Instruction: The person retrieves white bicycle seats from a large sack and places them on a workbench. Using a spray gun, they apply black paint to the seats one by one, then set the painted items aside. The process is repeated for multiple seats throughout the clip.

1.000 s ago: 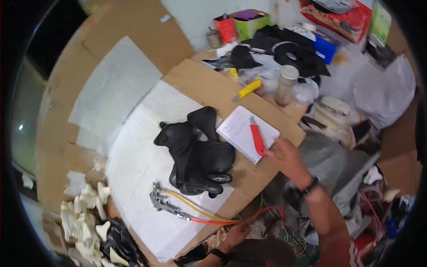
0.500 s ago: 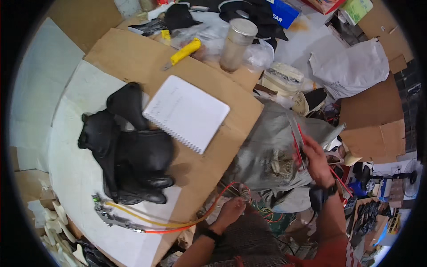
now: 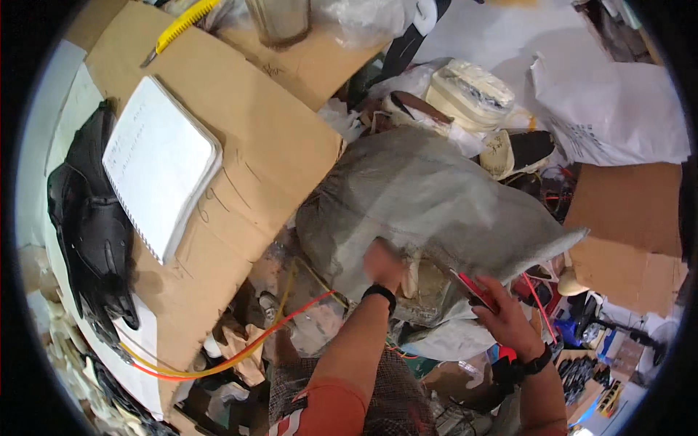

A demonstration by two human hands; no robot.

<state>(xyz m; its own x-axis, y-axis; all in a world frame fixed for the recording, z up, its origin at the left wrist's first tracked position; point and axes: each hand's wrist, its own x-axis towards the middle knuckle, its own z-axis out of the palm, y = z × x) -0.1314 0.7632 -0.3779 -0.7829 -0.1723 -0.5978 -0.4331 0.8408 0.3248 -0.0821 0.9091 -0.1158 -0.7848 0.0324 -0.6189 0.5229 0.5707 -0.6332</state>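
A large grey woven sack [image 3: 429,182] lies in front of me, its mouth towards me, with pale, dusty contents [image 3: 429,291] showing in the opening. At the left edge of that opening is my left hand [image 3: 383,263], against the sack. Motion smears its fingers, so their grip does not show. My right hand [image 3: 502,316], at the right side of the opening, is closed around a slim red-and-grey tool [image 3: 476,289] that points up and left. The exact kind of tool is not clear.
Left of the sack, a cardboard-covered table [image 3: 269,123] holds a spiral notebook [image 3: 160,160], black moulded pieces [image 3: 94,225] and a yellow utility knife [image 3: 178,27]. Orange and yellow hoses [image 3: 240,357] hang off its near edge. A white bag [image 3: 603,109] and cardboard box [image 3: 625,225] stand right.
My left hand has moved up and right from beside the hose to the sack's mouth. My right hand has come lower with the tool. The view has shifted right, towards the sack.
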